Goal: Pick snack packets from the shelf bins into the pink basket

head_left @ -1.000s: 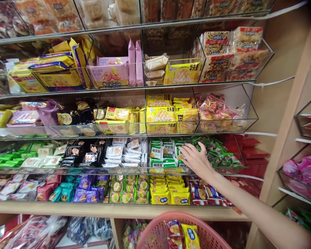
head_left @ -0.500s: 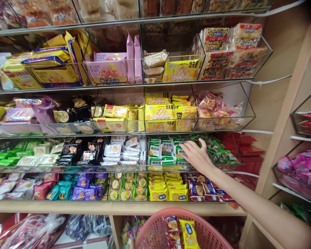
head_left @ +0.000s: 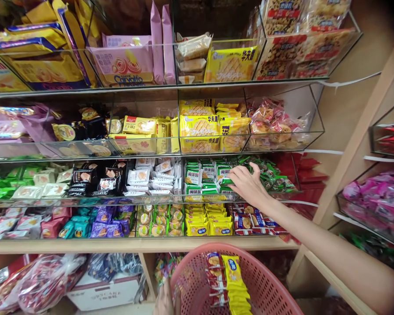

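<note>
My right hand (head_left: pixel 248 183) reaches in from the right into a clear shelf bin. Its fingers and thumb close on a green-and-white snack packet (head_left: pixel 223 172) at the right end of the stacked packets. One finger sticks up apart from the others. At the bottom, my left hand (head_left: pixel 164 301) is against the left side of a pink plastic basket (head_left: pixel 192 262), gripping it by the rim; part of that hand is cut off by the frame. Inside the basket lie red-brown cracker packets (head_left: pixel 216 273) and a row of yellow snack packets (head_left: pixel 235 280).
Clear bins of wrapped snacks fill the shelves, among them white packets (head_left: pixel 139 176), yellow wafer packs (head_left: pixel 198 126) and green packets (head_left: pixel 276 173). A wooden ledge (head_left: pixel 85 246) runs below them. A white carton (head_left: pixel 105 292) stands underneath. More bins line the right-hand side.
The view has tilted down and moved nearer, showing more of the basket. My left hand has come into sight at its rim. My right hand stays at the green-and-white packets.
</note>
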Demonstrator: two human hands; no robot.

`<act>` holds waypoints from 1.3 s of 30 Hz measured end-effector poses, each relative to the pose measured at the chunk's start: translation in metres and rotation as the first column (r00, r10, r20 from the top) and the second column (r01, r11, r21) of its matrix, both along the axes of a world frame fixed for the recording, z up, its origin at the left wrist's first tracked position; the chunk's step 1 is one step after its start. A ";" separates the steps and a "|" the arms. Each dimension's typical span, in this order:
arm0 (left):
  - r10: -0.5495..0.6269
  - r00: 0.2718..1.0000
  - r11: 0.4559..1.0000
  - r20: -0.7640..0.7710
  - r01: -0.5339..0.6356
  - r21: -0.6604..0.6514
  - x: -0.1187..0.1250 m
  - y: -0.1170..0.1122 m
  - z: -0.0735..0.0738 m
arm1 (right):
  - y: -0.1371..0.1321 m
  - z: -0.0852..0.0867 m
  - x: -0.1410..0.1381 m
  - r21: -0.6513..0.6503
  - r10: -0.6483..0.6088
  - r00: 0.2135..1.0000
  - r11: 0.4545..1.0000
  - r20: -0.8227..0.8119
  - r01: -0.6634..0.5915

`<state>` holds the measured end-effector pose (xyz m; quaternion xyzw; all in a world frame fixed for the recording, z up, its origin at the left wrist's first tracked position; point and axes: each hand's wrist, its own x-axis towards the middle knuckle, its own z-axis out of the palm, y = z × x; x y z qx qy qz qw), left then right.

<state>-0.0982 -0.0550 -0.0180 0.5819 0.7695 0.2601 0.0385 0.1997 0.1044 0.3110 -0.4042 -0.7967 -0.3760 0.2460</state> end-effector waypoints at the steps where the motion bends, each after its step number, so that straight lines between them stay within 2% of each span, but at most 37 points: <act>1: -0.019 1.000 1.000 -0.003 0.019 -0.022 0.000 0.000 0.000 | -0.001 0.000 0.001 0.001 0.010 1.000 1.000 -0.011 -0.010; 4: -0.030 1.000 0.998 -0.010 0.029 -0.061 0.000 -0.001 0.004 | -0.004 -0.001 0.002 0.010 0.033 0.999 0.999 -0.041 -0.033; 11: 0.003 1.000 1.000 -0.007 -0.003 -0.018 0.007 -0.005 0.012 | -0.007 -0.005 0.007 0.071 0.111 0.981 0.992 -0.157 -0.101; 16: 0.004 1.000 0.998 0.025 -0.002 -0.057 0.007 -0.005 0.017 | -0.005 -0.010 0.010 0.094 0.128 0.973 0.989 -0.194 -0.112; 20: -0.003 0.999 0.997 0.037 0.006 -0.077 0.009 -0.006 0.024 | -0.011 -0.007 0.011 0.109 0.152 0.958 0.986 -0.242 -0.129; 23: 0.000 0.999 0.998 0.048 0.003 -0.066 0.012 -0.009 0.029 | -0.037 -0.010 0.004 0.100 0.248 0.884 0.969 -0.397 -0.227; 25: -0.004 0.999 0.998 0.051 0.006 -0.055 0.014 -0.011 0.033 | -0.066 -0.025 -0.008 0.006 0.273 0.739 0.940 -0.616 -0.342; 26: -0.009 0.999 0.999 0.049 0.011 -0.053 0.015 -0.012 0.035 | -0.083 -0.038 -0.017 -0.076 0.229 0.633 0.906 -0.739 -0.416; 27: -0.011 0.999 0.998 0.046 0.014 -0.057 0.016 -0.013 0.037 | -0.101 -0.055 -0.027 -0.185 0.127 0.522 0.844 -0.843 -0.504; 28: -0.014 0.999 0.998 0.042 0.017 -0.063 0.017 -0.014 0.040 | -0.119 -0.075 -0.038 -0.290 -0.024 0.413 0.748 -0.911 -0.597; 29: -0.015 0.999 0.997 0.036 0.017 -0.070 0.017 -0.015 0.042 | -0.137 -0.100 -0.049 -0.390 -0.191 0.349 0.610 -0.917 -0.690; 30: -0.014 0.999 0.997 0.030 0.017 -0.079 0.018 -0.015 0.044 | -0.154 -0.127 -0.061 -0.428 -0.337 0.290 0.476 -0.896 -0.768; 31: -0.015 1.000 0.996 0.025 0.017 -0.086 0.018 -0.016 0.046 | -0.169 -0.156 -0.071 -0.421 -0.465 0.231 0.359 -0.855 -0.833; 33: -0.017 1.000 0.995 0.018 0.018 -0.095 0.019 -0.017 0.048 | -0.191 -0.215 -0.088 -0.359 -0.691 0.113 0.223 -0.714 -0.906; 35: -0.020 1.000 0.996 0.012 0.021 -0.090 0.019 -0.017 0.048 | -0.202 -0.265 -0.098 -0.374 -0.918 0.104 0.051 -0.383 -0.926; 36: -0.019 1.000 0.996 0.010 0.020 -0.086 0.019 -0.017 0.048 | -0.204 -0.285 -0.101 -0.358 -0.966 0.109 -0.018 -0.234 -0.934; 37: -0.018 1.000 0.996 0.008 0.019 -0.083 0.019 -0.017 0.047 | -0.203 -0.300 -0.102 -0.358 -0.987 0.102 -0.051 -0.124 -0.932; 39: -0.023 1.000 0.996 0.001 0.023 -0.081 0.019 -0.017 0.046 | -0.198 -0.319 -0.103 -0.384 -0.997 0.072 -0.058 -0.022 -0.922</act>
